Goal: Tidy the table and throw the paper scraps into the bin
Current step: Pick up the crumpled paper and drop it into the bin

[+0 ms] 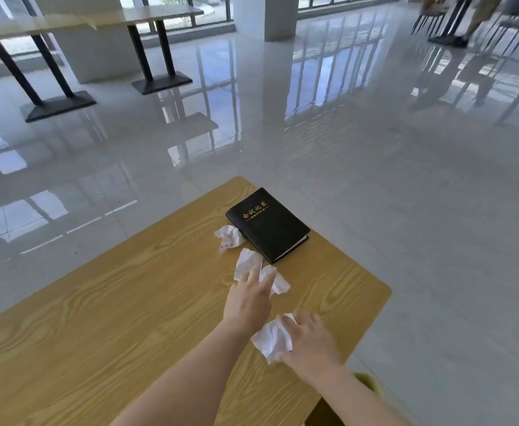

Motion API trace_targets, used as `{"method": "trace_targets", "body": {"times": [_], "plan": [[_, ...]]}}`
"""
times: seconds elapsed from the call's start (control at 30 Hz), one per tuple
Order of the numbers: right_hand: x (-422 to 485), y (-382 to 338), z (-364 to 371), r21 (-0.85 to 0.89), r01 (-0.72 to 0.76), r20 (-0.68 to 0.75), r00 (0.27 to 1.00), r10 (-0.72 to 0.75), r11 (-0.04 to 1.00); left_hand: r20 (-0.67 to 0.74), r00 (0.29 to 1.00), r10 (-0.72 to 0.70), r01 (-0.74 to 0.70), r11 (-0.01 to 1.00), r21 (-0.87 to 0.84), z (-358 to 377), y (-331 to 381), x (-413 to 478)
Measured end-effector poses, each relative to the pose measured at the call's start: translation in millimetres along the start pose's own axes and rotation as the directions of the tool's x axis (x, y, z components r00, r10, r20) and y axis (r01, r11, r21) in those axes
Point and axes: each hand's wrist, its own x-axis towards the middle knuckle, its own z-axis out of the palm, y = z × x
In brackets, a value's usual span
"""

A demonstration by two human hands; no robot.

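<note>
You were gathering scraps: your left hand (247, 302) lay released, fingers straight, on the middle paper scrap (245, 262). I could not tell your right hand's (312, 344) grip on the near paper scrap (272, 338). Next, clench both.

A: What lies on the desk (98, 318)?
B: Closed black notebook (267, 224); far scrap (228, 238) against its left edge.
A: Hands?
B: Left hand (249, 299), fingers (256, 273) straight, touches the middle scrap (245, 262); right hand (310, 342), fingers spread, rests on the near scrap (272, 338).

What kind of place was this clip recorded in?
Probably a canteen or office common hall: long tables on black pedestal legs, a wide glossy tiled floor, tall windows, and a black minutes notebook on the near table.
</note>
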Motion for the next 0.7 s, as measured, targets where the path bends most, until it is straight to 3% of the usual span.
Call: {"method": "trace_targets", "body": {"times": [0.13, 0.37, 0.7], "plan": [[3, 7, 17, -0.024, 0.028, -0.006, 1.0, -0.028, 0.999, 0.043, 0.997, 0.067, -0.071, 0.993, 0.093, 6, 5, 32], [5, 26, 29, 0.145, 0.025, -0.151, 0.988, -0.003, 0.989, 0.066, 0.984, 0.164, -0.175, 0.945, 0.274, 11, 9, 33], [-29, 30, 15, 0.296, -0.148, -0.237, 0.946, 0.223, 0.944, -0.086, 0.993, 0.085, -0.069, 0.983, 0.172, -17, -16, -28]]}}
